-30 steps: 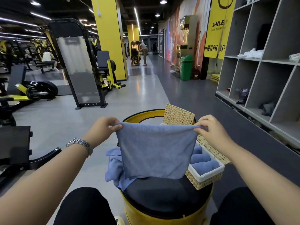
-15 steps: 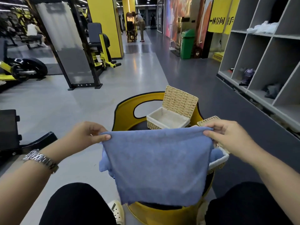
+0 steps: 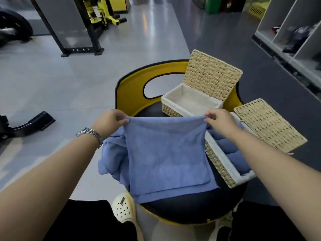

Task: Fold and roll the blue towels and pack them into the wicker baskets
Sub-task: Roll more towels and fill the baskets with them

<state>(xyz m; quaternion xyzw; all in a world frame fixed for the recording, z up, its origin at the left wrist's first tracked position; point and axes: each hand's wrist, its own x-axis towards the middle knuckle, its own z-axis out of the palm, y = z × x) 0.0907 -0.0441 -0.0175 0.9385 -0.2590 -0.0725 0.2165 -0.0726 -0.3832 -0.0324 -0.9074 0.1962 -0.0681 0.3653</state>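
Note:
A blue towel (image 3: pixel 166 157), folded double, is stretched between my hands, its lower edge lying on the black seat cushion (image 3: pixel 191 207). My left hand (image 3: pixel 109 121) pinches its top left corner, my right hand (image 3: pixel 219 121) the top right corner. Under it to the left lies a crumpled heap of blue towels (image 3: pixel 111 157). On the right stands a wicker basket (image 3: pixel 220 166) with a white liner, holding rolled blue towels (image 3: pixel 229 150), its lid (image 3: pixel 267 126) open. Behind it, a second wicker basket (image 3: pixel 189 101) is empty, lid (image 3: pixel 212 75) up.
Everything rests on a round yellow chair (image 3: pixel 132 89) with a cut-out back. My knees and a cream clog (image 3: pixel 123 207) are at the bottom. A black and yellow gym machine (image 3: pixel 81 32) stands on the grey floor at the back left, grey cubby shelves (image 3: pixel 295 32) at the right.
My view has tilted down. Both hands have lowered the towel, and its bottom edge now rests on the cushion. The empty far basket has come fully into sight.

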